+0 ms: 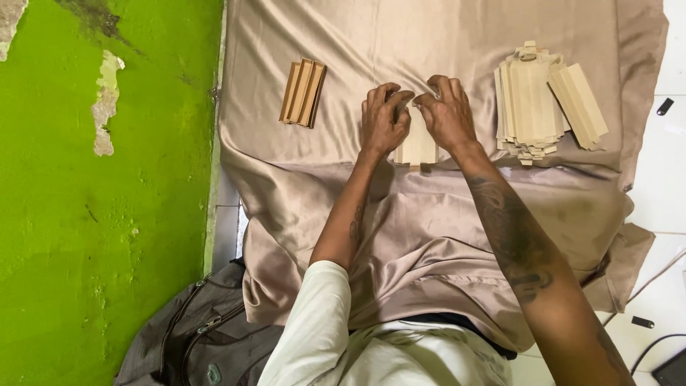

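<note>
Left hand [384, 118] and right hand [446, 112] pinching pale folded card piece [418, 146], flat card stack [532, 100] right, on satin cloth [429, 229]

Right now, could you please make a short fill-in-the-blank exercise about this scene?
1. Both hands, left hand and right hand, press on a pale ____ piece.
2. The big stack of flat pieces lies to the person's ____.
3. The wall is painted ____.

Missing words: folded; right; green

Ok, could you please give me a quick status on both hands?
Left hand and right hand both grip one pale card piece. Flat stack right. Nothing in the way.
</note>
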